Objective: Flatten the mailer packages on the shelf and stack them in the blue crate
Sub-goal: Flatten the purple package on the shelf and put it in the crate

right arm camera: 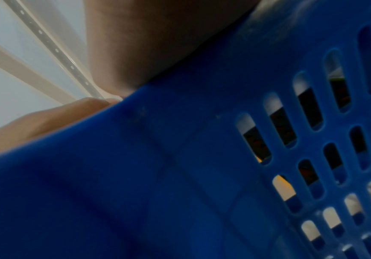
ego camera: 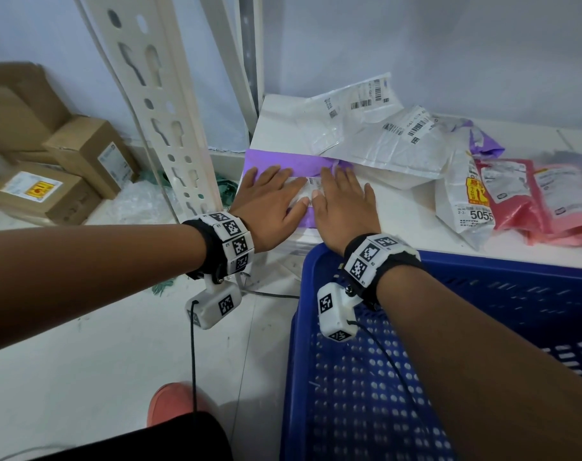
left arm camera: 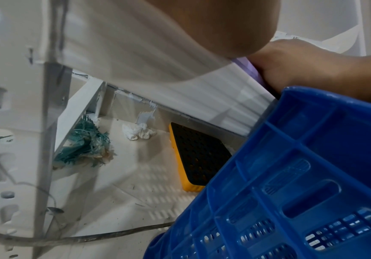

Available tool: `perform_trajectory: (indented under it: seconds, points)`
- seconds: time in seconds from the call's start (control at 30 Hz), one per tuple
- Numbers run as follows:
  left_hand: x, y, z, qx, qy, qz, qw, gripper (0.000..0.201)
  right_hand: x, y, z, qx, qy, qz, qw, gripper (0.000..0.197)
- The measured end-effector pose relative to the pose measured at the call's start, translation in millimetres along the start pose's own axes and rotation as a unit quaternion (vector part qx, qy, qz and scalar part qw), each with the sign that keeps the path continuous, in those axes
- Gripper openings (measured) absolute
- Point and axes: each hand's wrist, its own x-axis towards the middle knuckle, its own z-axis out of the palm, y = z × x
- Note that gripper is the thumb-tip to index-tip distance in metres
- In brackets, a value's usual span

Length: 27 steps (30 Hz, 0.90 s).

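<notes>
A purple mailer (ego camera: 283, 163) with a white label lies flat at the front left corner of the white shelf (ego camera: 412, 214). My left hand (ego camera: 271, 197) and my right hand (ego camera: 344, 202) press on it side by side, palms down, fingers straight. Behind it lie crumpled white mailers (ego camera: 382, 141) with barcode labels. Further right lie a white printed bag (ego camera: 466, 197) and pink mailers (ego camera: 545, 201). The blue crate (ego camera: 482, 314) stands under my right forearm, against the shelf's front edge; its wall (right arm camera: 180, 175) fills the right wrist view. The left wrist view shows the crate's outer corner (left arm camera: 290, 175).
A perforated white shelf post (ego camera: 170, 108) rises just left of the shelf. Cardboard boxes (ego camera: 60, 168) sit on the floor at the left. Under the shelf lie green strapping (left arm camera: 84, 145), a crumpled white tissue (left arm camera: 139, 131) and a yellow and black block (left arm camera: 197, 157). My pink shoe (ego camera: 173, 404) is below.
</notes>
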Motion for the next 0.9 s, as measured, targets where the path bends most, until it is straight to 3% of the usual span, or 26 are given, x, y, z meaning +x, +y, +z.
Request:
perform_trajectory:
  seconds: [0.23,0.33,0.47,0.63,0.73,0.9]
  points:
    - [-1,0,-1,-0.01,0.006,0.0,1.0,0.057,0,0,-1,-0.009,-0.013,-0.055,0.998,0.052]
    - [-2,0,0,-0.015,0.003,-0.003,1.0,0.055,2,1,2,0.001,-0.009,-0.011,1.0,0.053]
    - [-1,0,1,-0.02,0.007,-0.015,1.0,0.057,-1,2,1,0.026,0.062,0.067,0.995,0.058]
    - [0,1,0,-0.011,0.01,-0.017,1.0,0.056,-2,-1,1,-0.002,0.032,-0.059,0.998,0.055]
    - [0,0,-1,-0.015,0.009,-0.021,1.0,0.06,3,1,6,-0.005,0.012,-0.052,0.999,0.054]
    - [0,-1,-1,-0.017,0.005,-0.022,1.0,0.059,6,4,8,0.004,0.059,0.0,0.998,0.073]
